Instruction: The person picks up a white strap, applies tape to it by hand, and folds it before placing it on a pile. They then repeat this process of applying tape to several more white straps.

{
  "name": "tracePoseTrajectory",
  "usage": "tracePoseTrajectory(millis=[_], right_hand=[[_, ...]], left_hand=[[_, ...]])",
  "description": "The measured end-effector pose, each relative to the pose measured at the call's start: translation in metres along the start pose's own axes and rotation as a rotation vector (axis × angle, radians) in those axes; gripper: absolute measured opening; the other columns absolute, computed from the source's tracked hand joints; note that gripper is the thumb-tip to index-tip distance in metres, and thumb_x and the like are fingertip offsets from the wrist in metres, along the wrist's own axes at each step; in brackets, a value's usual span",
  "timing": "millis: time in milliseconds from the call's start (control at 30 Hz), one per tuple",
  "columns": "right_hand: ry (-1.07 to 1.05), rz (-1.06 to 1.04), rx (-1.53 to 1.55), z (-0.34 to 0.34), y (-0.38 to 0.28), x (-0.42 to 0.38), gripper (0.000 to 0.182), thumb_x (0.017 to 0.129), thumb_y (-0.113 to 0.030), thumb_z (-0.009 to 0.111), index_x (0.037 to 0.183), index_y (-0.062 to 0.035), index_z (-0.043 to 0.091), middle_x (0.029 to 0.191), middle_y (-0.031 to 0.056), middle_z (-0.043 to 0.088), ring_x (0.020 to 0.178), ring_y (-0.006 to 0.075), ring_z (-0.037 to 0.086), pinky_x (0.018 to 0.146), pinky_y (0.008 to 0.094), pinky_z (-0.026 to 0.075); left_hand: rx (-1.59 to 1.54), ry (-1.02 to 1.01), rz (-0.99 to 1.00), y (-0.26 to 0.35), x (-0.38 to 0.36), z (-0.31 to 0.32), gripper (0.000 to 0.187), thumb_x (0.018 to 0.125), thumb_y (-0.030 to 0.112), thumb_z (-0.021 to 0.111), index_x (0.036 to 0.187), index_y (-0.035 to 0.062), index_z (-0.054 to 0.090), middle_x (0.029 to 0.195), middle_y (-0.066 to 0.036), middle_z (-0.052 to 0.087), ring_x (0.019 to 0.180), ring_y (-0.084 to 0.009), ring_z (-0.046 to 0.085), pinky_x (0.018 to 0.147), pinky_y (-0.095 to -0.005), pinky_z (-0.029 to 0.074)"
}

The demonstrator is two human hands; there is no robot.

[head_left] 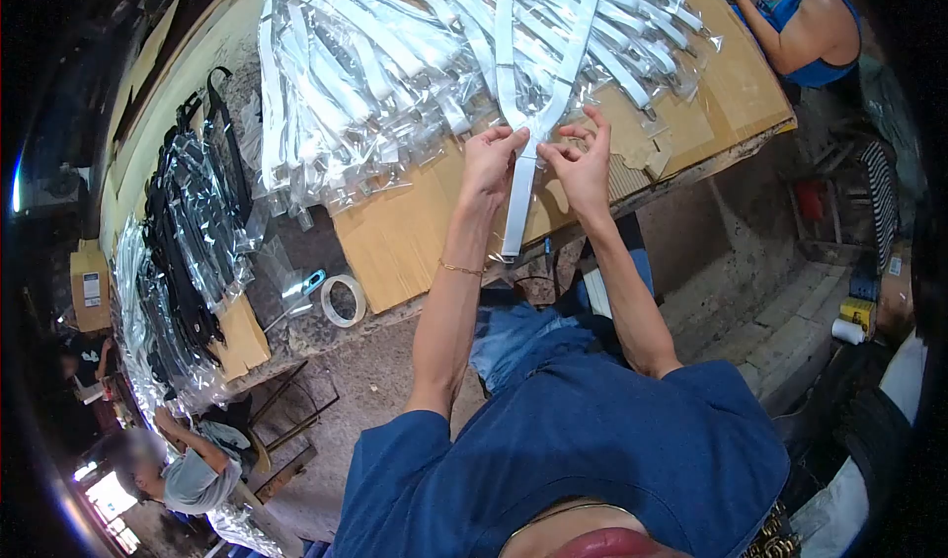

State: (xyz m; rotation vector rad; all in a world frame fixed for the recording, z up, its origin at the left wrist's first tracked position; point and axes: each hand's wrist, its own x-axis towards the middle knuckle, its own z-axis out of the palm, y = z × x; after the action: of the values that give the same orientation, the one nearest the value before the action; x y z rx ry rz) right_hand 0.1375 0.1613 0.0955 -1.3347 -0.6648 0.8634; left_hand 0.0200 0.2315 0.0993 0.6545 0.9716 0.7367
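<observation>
My left hand (491,158) and my right hand (581,161) both pinch a white strap in a clear plastic sleeve (520,188) where its two branches join. The strap's two arms (583,25) run up over the pile, and its tail hangs over the table's front edge. Both hands rest above a sheet of brown cardboard (395,237) on the table.
A heap of bagged white straps (395,54) covers the table's far side. Bagged black straps (188,232) lie at the left. A tape roll (343,300) sits near the edge. One person in a blue top (810,25) works at the far right, another (193,474) crouches lower left.
</observation>
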Motion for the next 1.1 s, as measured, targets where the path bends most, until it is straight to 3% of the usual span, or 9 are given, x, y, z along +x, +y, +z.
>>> tracePoseTrajectory(millis=[133,567,767,967,1100], right_hand=[[0.015,0.016,0.033,0.000,-0.001,-0.005,0.079,0.077,0.007,0.071,0.138,-0.0059,0.023,0.106,0.0113,0.047,0.080,0.0139,0.063,0.064,0.0216,0.051],[0.064,0.177,0.191,-0.007,-0.002,-0.007,0.079,0.074,0.005,0.074,0.136,-0.0033,0.025,0.110,0.0158,0.049,0.088,0.0208,0.062,0.069,0.0273,0.054],[0.078,0.151,0.172,-0.009,-0.001,-0.007,0.083,0.071,0.004,0.076,0.136,-0.0044,0.025,0.109,0.0163,0.051,0.088,0.0212,0.061,0.070,0.0289,0.054],[0.055,0.153,0.168,-0.011,0.008,-0.004,0.090,0.067,0.004,0.079,0.138,-0.0049,0.024,0.109,0.0167,0.051,0.089,0.0210,0.061,0.073,0.0302,0.054],[0.047,0.163,0.169,-0.013,0.007,-0.004,0.092,0.067,0.004,0.079,0.139,-0.0050,0.022,0.110,0.0161,0.050,0.089,0.0208,0.061,0.073,0.0293,0.053]], left_hand=[[0.006,-0.071,0.003,-0.004,0.003,-0.012,0.012,0.086,0.011,0.069,0.084,0.0013,0.062,0.071,-0.002,0.062,0.054,-0.0073,0.053,0.048,-0.0197,0.042],[0.116,-0.173,0.041,-0.003,-0.016,-0.010,0.017,0.091,0.020,0.065,0.085,0.0046,0.063,0.073,0.004,0.058,0.058,-0.0035,0.050,0.052,-0.0210,0.041],[0.218,-0.120,-0.061,-0.003,-0.033,-0.014,0.020,0.089,0.020,0.067,0.091,-0.0001,0.065,0.073,0.002,0.060,0.057,-0.0036,0.049,0.053,-0.0194,0.043],[0.246,-0.080,0.068,-0.013,-0.025,-0.020,0.021,0.087,0.017,0.069,0.092,-0.0037,0.068,0.076,-0.001,0.063,0.060,-0.0047,0.052,0.056,-0.0192,0.044],[0.134,-0.084,0.127,-0.013,-0.022,-0.014,0.029,0.088,0.012,0.067,0.111,-0.0034,0.059,0.080,-0.003,0.064,0.062,-0.0061,0.054,0.057,-0.0201,0.046]])
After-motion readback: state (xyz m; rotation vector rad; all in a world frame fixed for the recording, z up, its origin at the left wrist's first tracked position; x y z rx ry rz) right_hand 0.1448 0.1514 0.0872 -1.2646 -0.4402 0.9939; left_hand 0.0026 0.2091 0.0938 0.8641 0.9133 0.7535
